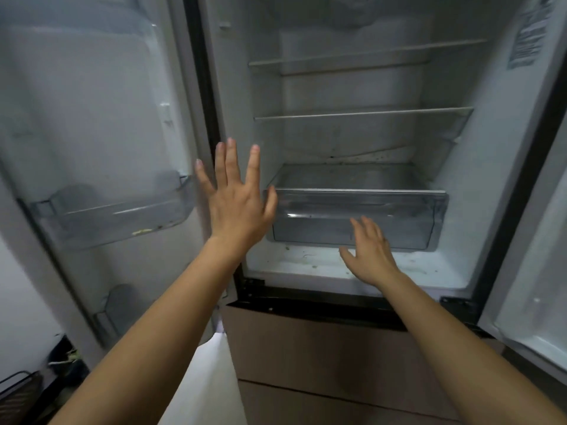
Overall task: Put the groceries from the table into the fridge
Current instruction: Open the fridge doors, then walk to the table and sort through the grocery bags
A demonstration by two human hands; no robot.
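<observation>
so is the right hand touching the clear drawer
Cannot tell. In the head view the right hand overlaps the front of the clear drawer, but this one angle shows neither contact nor a gap.

door bin [116, 216] left — drawer [356, 219] below shelves [362, 113]

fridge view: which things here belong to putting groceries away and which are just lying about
For the job: fridge, glass shelves, clear drawer, door bin, left hand, right hand.
Lying about: dark wire basket, white sheet, wall label.
</observation>
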